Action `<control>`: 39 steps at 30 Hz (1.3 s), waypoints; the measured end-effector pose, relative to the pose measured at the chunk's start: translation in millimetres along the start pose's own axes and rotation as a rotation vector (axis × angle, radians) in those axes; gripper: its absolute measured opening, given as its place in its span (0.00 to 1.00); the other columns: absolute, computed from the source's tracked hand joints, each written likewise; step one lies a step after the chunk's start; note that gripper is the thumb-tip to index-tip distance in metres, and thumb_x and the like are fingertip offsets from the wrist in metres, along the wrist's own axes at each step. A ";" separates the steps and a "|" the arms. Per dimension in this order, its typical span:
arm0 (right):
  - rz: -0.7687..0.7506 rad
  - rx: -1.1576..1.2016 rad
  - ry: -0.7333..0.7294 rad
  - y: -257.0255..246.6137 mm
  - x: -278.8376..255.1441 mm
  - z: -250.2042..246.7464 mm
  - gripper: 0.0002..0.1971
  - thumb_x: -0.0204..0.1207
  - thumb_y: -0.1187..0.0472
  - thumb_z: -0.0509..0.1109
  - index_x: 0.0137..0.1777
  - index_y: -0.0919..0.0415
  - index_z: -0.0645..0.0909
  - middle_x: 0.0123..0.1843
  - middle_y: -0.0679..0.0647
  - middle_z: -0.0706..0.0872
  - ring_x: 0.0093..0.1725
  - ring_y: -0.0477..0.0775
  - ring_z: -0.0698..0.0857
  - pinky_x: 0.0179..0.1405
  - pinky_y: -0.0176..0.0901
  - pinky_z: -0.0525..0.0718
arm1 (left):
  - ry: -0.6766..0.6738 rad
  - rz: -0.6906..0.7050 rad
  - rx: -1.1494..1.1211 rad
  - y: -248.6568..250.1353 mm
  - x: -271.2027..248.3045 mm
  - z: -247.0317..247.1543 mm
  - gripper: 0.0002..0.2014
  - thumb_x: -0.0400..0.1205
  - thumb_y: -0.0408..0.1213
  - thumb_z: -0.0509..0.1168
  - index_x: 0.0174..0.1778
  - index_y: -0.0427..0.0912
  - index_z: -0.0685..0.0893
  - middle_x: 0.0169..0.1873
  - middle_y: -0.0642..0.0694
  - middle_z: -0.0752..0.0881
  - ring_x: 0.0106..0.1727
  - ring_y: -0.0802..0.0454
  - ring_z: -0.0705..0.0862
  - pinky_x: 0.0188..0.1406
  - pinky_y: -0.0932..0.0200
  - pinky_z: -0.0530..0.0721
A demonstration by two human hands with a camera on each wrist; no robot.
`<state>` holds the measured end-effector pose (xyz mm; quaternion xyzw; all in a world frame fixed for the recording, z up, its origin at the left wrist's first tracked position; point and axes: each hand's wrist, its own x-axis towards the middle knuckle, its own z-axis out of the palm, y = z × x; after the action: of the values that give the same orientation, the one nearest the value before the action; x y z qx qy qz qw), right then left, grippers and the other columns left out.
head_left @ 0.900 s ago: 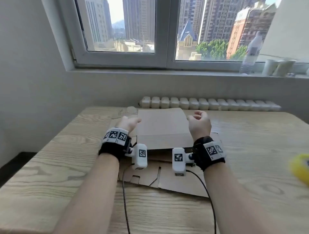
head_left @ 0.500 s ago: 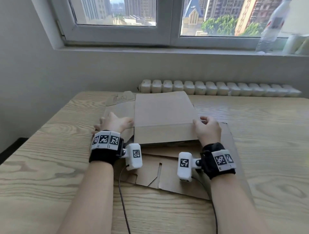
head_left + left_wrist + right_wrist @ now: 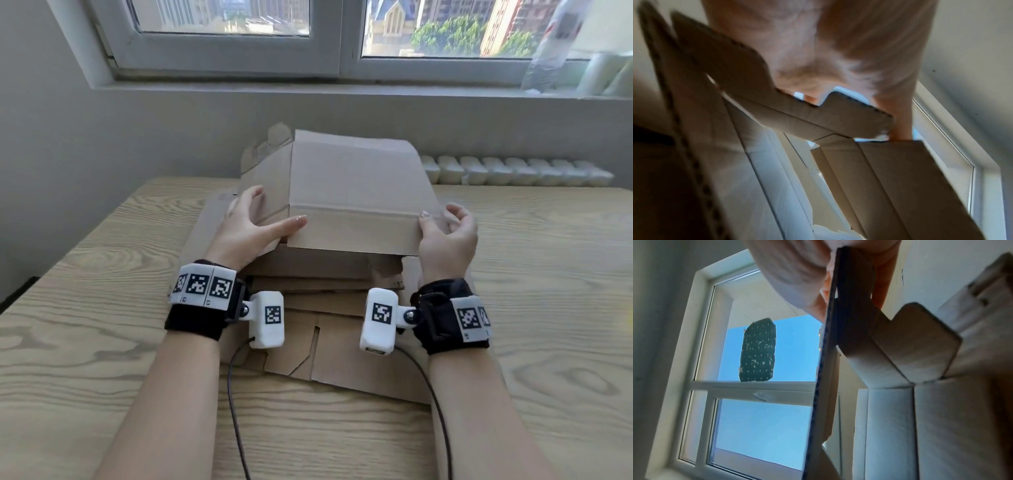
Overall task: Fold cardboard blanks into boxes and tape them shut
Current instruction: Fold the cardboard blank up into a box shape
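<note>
1. A wooden table (image 3: 102, 308) with pale grain fills the lower part of the head view; it runs up to a grey wall under a white-framed window (image 3: 342, 51).
2. A stack of flat cardboard blanks (image 3: 342, 359) lies on the table in front of the person, with cut flaps and slots showing at its near edge.
3. The cardboard blank (image 3: 356, 192) being worked on is held above that stack, raised and tilted so its far edge stands higher than its near edge (the near strip is bent down along a crease). Its side flaps hang off to the left and the right.
4. A row of white rounded pieces (image 3: 513, 171) lies along the table's far edge against the wall; what they are cannot be told.
5. The left hand (image 3: 250, 233) grips the blank's left side: the thumb lies along the front of the near strip and the fingers reach up behind the left flap.
6. The right hand (image 3: 445, 236) pinches the blank's right edge, thumb on the front and curled fingers behind; the right wrist view shows the board's edge clamped between them.
7. Each wrist wears a black band with printed markers and a white camera with a cable
</note>
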<state>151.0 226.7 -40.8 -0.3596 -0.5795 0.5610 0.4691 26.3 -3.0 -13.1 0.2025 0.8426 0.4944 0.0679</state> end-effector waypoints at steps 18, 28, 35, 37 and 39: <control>-0.005 0.343 -0.340 -17.6 -24.6 1.9 0.22 0.85 0.52 0.60 0.79 0.43 0.73 0.77 0.37 0.75 0.72 0.28 0.74 0.83 0.50 0.63 | -0.079 0.087 -0.537 -3.8 -1.1 13.3 0.47 0.68 0.66 0.74 0.82 0.65 0.62 0.79 0.57 0.72 0.80 0.54 0.70 0.82 0.42 0.64; -0.025 0.366 -0.384 -11.8 -28.9 6.4 0.27 0.78 0.40 0.59 0.78 0.36 0.70 0.79 0.44 0.75 0.80 0.46 0.71 0.84 0.61 0.61 | -0.032 0.025 -0.695 -7.5 -0.5 11.8 0.46 0.70 0.66 0.73 0.83 0.55 0.66 0.78 0.55 0.73 0.80 0.56 0.70 0.82 0.43 0.61; -0.112 0.214 -0.507 -6.4 -31.8 9.3 0.23 0.88 0.53 0.56 0.82 0.53 0.68 0.73 0.39 0.80 0.70 0.27 0.76 0.67 0.23 0.71 | -0.038 -0.086 -0.977 3.9 -14.3 7.9 0.13 0.87 0.40 0.56 0.50 0.43 0.87 0.41 0.46 0.91 0.40 0.53 0.90 0.34 0.63 0.87; -0.127 0.190 -0.537 -6.1 -32.9 10.7 0.28 0.83 0.48 0.58 0.83 0.54 0.68 0.75 0.44 0.80 0.74 0.36 0.76 0.76 0.35 0.70 | 0.008 -0.122 -1.028 3.8 -14.2 5.3 0.15 0.87 0.39 0.55 0.46 0.43 0.87 0.39 0.45 0.91 0.38 0.52 0.90 0.31 0.62 0.87; -0.146 0.154 -0.584 -6.2 -36.9 12.6 0.30 0.82 0.46 0.60 0.83 0.53 0.67 0.77 0.44 0.78 0.77 0.38 0.74 0.81 0.44 0.68 | 0.040 -0.101 -1.070 6.3 -15.6 3.1 0.20 0.87 0.39 0.55 0.37 0.43 0.91 0.35 0.45 0.91 0.34 0.52 0.90 0.28 0.63 0.86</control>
<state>150.9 187.2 -39.0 -0.1039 -0.6698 0.6477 0.3480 43.2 -4.2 -10.5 0.0895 0.4828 0.8546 0.1690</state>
